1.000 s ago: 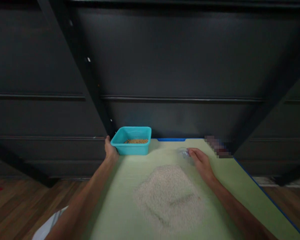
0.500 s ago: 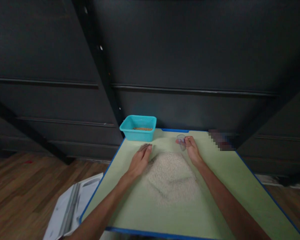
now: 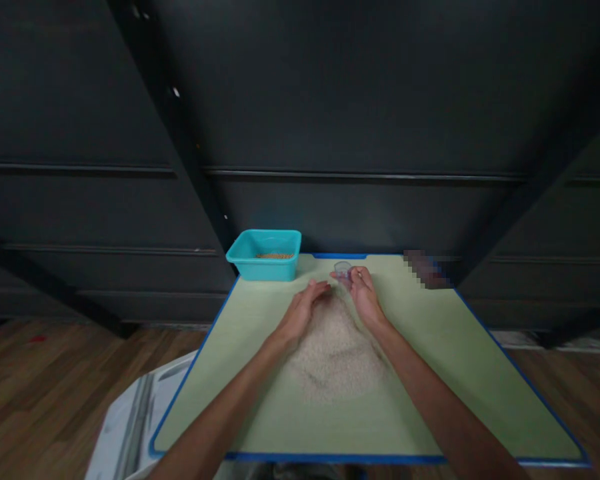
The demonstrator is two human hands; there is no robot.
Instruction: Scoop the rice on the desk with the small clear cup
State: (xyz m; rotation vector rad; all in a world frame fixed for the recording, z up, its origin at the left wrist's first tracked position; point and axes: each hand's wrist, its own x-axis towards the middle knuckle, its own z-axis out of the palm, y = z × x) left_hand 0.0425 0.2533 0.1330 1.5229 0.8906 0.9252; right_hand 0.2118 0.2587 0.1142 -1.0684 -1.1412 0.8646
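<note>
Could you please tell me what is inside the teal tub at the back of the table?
The tub holds a shallow layer of small brownish grains. Its near wall hides most of the floor, so how far they spread cannot be seen.

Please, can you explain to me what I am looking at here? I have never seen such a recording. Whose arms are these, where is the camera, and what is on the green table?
There is no machine here. The camera sits on a person's head and looks forward and down, so the two bare arms are that person's own.

The green table has a blue edge and stands before a dark wall. In its middle lies a loose pile of white grains, perhaps rice. At the far left corner stands a turquoise tub with some brownish grains inside.

The left hand rests at the far edge of the pile. The right hand holds a small clear cup in its fingers, just beyond the pile.
</note>
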